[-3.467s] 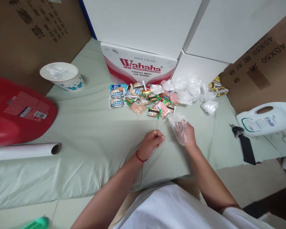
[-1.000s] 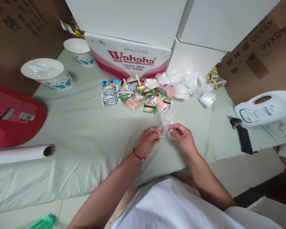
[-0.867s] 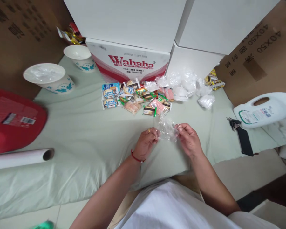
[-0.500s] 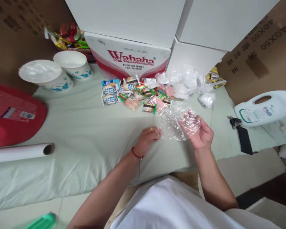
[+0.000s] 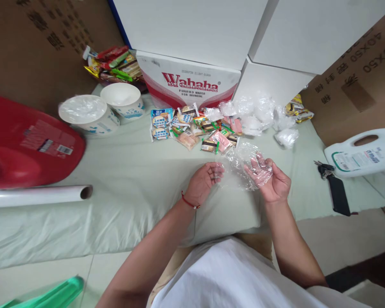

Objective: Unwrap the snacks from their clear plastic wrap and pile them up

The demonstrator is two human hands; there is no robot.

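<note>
The right hand has its fingers spread behind or inside a sheet of clear plastic, which lies between the two hands. The left hand has its fingers loosely curled at the other edge; whether they pinch it I cannot tell. If that hold is slack, the plastic could slip away and cling to itself; if the right fingers push wider, such thin film might split. Farther off, its far rim comes up close to the snacks and could snag a packet. Beyond, the crumpled plastic looks light enough to slide if bumped.

As for what is hard to see, a green thing at lower left is cut off. Shine on the film blurs where the fingertips meet it. On the bench, a white roll and a red container run out of view. Lower snacks are buried, and anything inside the crumpled plastic is unclear. One cup shows film at its mouth, covering or lining it. Bright packets behind the cups are partly hidden.
</note>
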